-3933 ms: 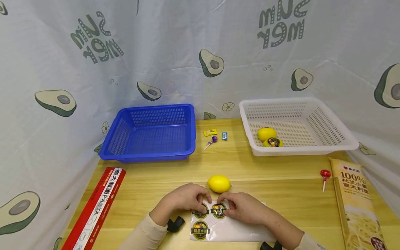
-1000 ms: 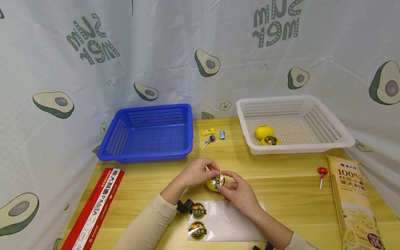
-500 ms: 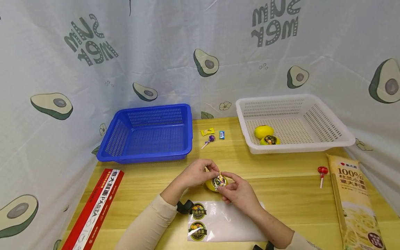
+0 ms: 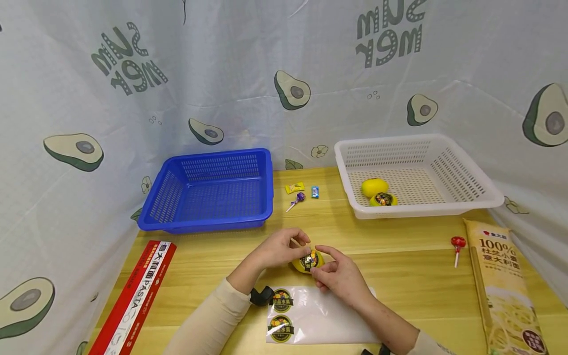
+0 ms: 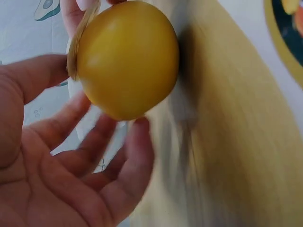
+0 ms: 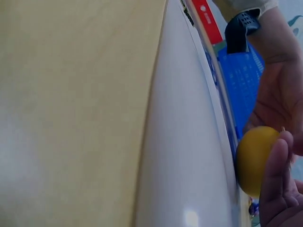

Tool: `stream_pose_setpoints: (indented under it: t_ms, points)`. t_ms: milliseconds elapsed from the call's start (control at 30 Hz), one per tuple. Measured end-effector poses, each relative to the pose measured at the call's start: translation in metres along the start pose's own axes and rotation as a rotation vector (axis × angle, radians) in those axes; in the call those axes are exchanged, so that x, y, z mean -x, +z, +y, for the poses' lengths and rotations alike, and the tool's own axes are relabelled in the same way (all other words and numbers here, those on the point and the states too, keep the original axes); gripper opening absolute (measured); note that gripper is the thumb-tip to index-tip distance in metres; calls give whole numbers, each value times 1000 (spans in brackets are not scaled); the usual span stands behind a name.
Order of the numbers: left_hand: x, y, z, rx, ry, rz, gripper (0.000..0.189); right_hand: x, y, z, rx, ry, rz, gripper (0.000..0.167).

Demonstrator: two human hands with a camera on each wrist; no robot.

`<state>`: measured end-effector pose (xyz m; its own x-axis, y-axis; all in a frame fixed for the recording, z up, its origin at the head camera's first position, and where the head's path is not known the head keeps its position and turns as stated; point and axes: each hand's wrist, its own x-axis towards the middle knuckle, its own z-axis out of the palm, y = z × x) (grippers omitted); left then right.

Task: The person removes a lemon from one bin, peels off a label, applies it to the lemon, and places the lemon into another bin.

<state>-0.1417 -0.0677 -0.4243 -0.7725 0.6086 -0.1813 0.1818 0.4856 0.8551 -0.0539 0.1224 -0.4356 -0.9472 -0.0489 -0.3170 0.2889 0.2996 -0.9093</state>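
Observation:
A yellow lemon [image 4: 299, 266] sits at the middle of the table, with a round dark sticker [image 4: 314, 259] on its upper side. My left hand [image 4: 281, 248] holds the lemon from the left; in the left wrist view its thumb lies at the sticker's edge and its fingers curl beneath the fruit. From the right, my right hand [image 4: 340, 277] has its thumb on the sticker and its fingers at the lemon's side. Just in front lies a white sticker sheet [image 4: 330, 315] bearing two round fruit stickers near its left edge.
A blue basket [image 4: 206, 224] stands at back left, a white basket [image 4: 430, 211] with two lemons at back right. Small candies and a purple lollipop [image 4: 300, 197] lie between. A red pasta box [image 4: 133, 301] is left; a red lollipop [image 4: 458, 241] and noodle bag [image 4: 503, 291] are right.
Since the earliest frame both hands have gone from the sheet to the lemon, and one sticker has moved from sheet to fruit. Lately only the left fingers have lifted slightly.

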Motion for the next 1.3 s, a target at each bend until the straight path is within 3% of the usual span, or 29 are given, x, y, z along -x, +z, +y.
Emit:
stream_pose_setpoints:
  t_ms: [200, 333, 467, 667, 767, 967, 1133, 1300]
  points:
    - [5, 3, -6, 72, -89, -97, 38, 3, -6, -1, 73, 16, -48, 70]
    - [6, 5, -8, 231, -124, -111, 44, 0, -12, -8, 101, 11, -42, 68]
    - [5, 3, -5, 398, -103, -38, 49, -4, -23, -25, 152, -49, 24, 64]
    - [2, 2, 12, 654, 25, 149, 52, -14, -32, -53, 206, -182, 115, 53]
    - [3, 5, 22, 744, 67, 242, 54, -20, -29, -62, 217, -209, 125, 51]
    - [8, 13, 32, 757, 116, 281, 54, -28, -16, -64, 197, -173, 73, 56]
    - [8, 18, 32, 745, 135, 277, 54, -31, -14, -60, 213, -165, 110, 51]
    - [8, 18, 28, 724, 140, 274, 54, -36, -12, -56, 219, -209, 145, 43]
